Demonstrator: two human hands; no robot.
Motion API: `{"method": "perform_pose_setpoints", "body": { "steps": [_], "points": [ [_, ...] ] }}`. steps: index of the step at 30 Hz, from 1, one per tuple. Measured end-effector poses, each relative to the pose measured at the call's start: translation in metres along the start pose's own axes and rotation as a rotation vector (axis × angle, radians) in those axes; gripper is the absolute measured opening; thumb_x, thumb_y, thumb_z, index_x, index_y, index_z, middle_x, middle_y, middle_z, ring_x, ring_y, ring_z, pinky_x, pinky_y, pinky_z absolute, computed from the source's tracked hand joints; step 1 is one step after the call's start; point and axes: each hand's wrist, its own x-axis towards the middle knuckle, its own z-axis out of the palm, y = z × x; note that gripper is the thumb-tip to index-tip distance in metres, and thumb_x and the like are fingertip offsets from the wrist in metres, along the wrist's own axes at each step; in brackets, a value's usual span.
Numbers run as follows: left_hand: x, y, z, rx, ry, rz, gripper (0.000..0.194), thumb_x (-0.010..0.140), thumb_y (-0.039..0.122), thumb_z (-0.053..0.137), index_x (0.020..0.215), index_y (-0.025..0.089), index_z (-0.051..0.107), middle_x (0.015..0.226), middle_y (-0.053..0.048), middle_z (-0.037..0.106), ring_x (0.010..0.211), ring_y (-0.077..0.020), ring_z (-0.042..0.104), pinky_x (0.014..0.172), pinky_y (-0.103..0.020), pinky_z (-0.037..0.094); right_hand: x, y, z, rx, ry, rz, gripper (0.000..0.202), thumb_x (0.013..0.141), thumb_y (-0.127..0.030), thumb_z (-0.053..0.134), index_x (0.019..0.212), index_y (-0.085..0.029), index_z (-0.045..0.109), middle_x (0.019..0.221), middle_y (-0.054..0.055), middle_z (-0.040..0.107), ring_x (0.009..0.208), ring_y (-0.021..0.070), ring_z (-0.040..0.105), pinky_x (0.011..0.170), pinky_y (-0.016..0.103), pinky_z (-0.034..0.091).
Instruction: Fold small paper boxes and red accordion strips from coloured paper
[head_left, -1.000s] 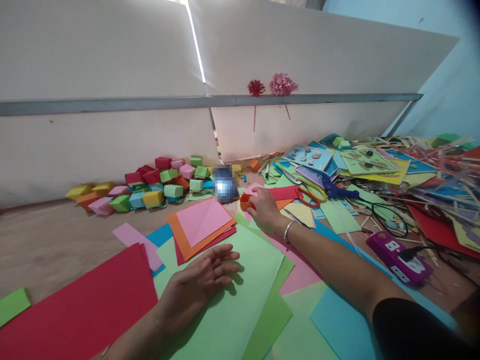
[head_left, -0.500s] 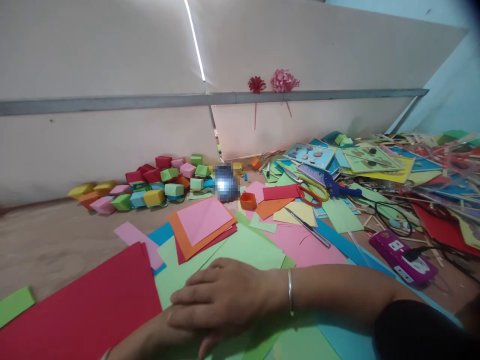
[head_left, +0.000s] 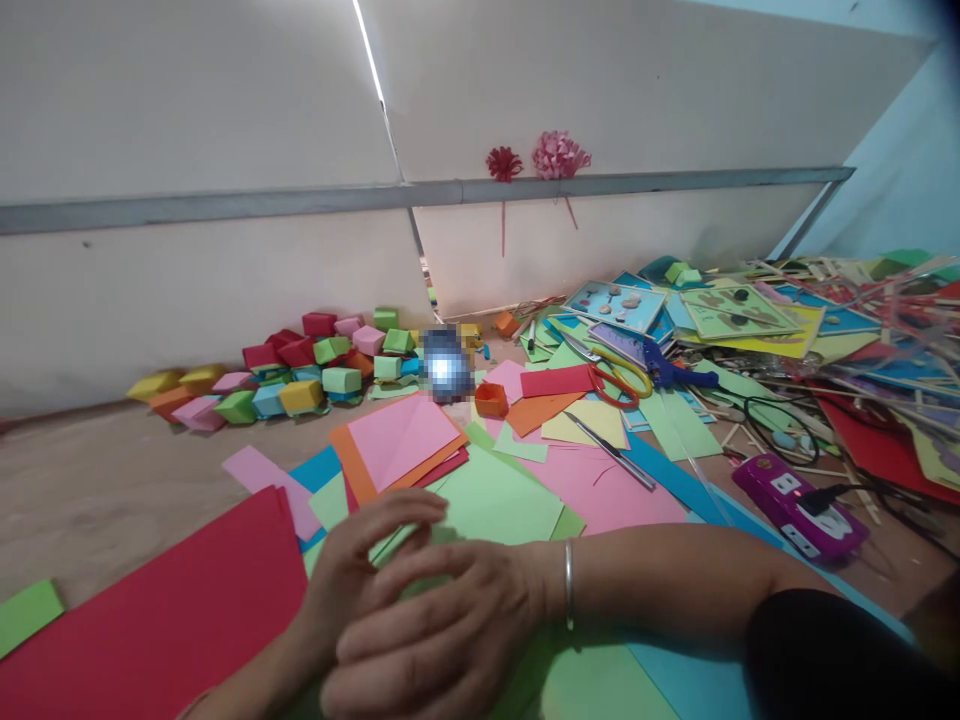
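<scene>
"Where is the green paper [head_left: 506, 500]?"
"Below the left hand [head_left: 337, 570] and the right hand [head_left: 457, 620], which cross. Their fingers are bent, slightly apart. Light touch is better, so paper does not crease."

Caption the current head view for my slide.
Left hand and right hand, both bare, overlapping above pale green paper sheets, an open orange paper box beyond.

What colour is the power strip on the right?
Purple power strip with white socket faces, clearest in the head view.
</scene>
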Motion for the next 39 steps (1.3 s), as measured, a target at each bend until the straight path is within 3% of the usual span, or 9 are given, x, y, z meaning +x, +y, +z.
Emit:
{"method": "perform_pose_setpoints", "body": {
  "steps": [2,5,11,17,21,25,28,35,39],
  "points": [
    [0.009,-0.009,-0.005,0.209,0.038,0.07,0.023,0.09,0.039,0.056,0.1,0.025,0.071,0.11,-0.01,0.073,0.105,-0.0276,0.066,0.091,-0.043,0.052,0.001,0.0,0.001,0.058,-0.022,-0.075,0.026,0.099,-0.027,0.046,0.104,-0.033,0.071,0.111,-0.007,0.069,0.106,0.0116,0.059,0.09,0.025,0.046],
    [0.015,-0.034,-0.004,0.593,0.007,0.119,0.036,0.094,0.043,0.046,0.111,0.019,0.066,0.144,-0.017,0.053,0.137,-0.0369,0.043,0.105,-0.055,0.041,0.0,0.003,0.007,0.109,-0.185,0.047,0.031,0.097,-0.017,0.044,0.08,-0.025,0.07,0.097,-0.004,0.071,0.087,0.0116,0.06,0.067,0.026,0.043],
    [0.013,-0.05,0.004,0.879,-0.136,-0.015,0.053,0.095,0.039,0.038,0.138,0.008,0.046,0.128,-0.025,0.065,0.125,-0.0404,0.055,0.102,-0.066,0.035,-0.006,0.009,0.018,0.119,-0.355,0.272,0.022,0.091,-0.014,0.049,0.075,-0.018,0.064,0.078,0.002,0.064,0.075,0.0159,0.054,0.06,0.029,0.035],
    [0.016,-0.02,-0.003,0.942,-0.175,0.069,0.037,0.096,0.032,0.039,0.105,0.012,0.068,0.085,-0.013,0.073,0.081,-0.0309,0.069,0.092,-0.055,0.045,-0.011,0.006,0.019,0.09,-0.296,0.292,0.015,0.086,-0.016,0.055,0.072,-0.019,0.061,0.078,0.001,0.061,0.073,0.0164,0.049,0.06,0.031,0.033],
    [0.014,-0.017,-0.006,0.89,-0.182,0.175,0.035,0.092,0.018,0.039,0.066,0.02,0.062,0.072,-0.006,0.07,0.072,-0.0232,0.066,0.091,-0.046,0.045,-0.008,0.011,0.014,-0.031,-0.202,0.604,0.018,0.089,-0.019,0.047,0.077,-0.015,0.06,0.079,0.005,0.06,0.07,0.017,0.047,0.06,0.031,0.037],
    [0.012,-0.02,-0.004,0.804,-0.063,0.278,0.035,0.093,0.026,0.045,0.062,0.021,0.06,0.066,-0.003,0.069,0.067,-0.0196,0.064,0.091,-0.043,0.046,-0.011,0.021,0.009,-0.076,-0.266,0.999,0.022,0.089,-0.006,0.044,0.103,-0.013,0.059,0.098,0.008,0.063,0.07,0.0148,0.052,0.055,0.027,0.037],
    [0.01,-0.018,-0.004,0.575,-0.011,0.286,0.03,0.093,0.031,0.049,0.07,0.022,0.065,0.074,-0.004,0.073,0.073,-0.0192,0.066,0.089,-0.038,0.047,-0.021,0.031,0.01,0.07,-0.316,1.033,0.015,0.086,-0.007,0.052,0.096,-0.016,0.06,0.101,0.008,0.065,0.074,0.0143,0.058,0.059,0.024,0.043],
    [0.023,-0.01,-0.02,-0.188,0.439,-0.41,0.033,0.087,0.048,0.056,0.109,0.024,0.062,0.122,-0.006,0.066,0.114,-0.0242,0.06,0.086,-0.033,0.052,-0.035,0.051,0.009,0.192,0.212,0.882,0.015,0.087,-0.006,0.047,0.085,-0.016,0.058,0.12,0.016,0.065,0.111,0.0186,0.062,0.09,0.031,0.053],
    [0.036,-0.015,-0.026,-0.675,0.304,-0.777,0.045,0.084,0.058,0.054,0.108,0.021,0.062,0.112,-0.01,0.07,0.098,-0.024,0.069,0.071,-0.032,0.057,-0.032,0.049,0.002,0.34,0.25,0.657,0.012,0.089,-0.008,0.048,0.087,-0.019,0.053,0.127,0.017,0.061,0.12,0.0174,0.059,0.095,0.032,0.052]
  ]
}}
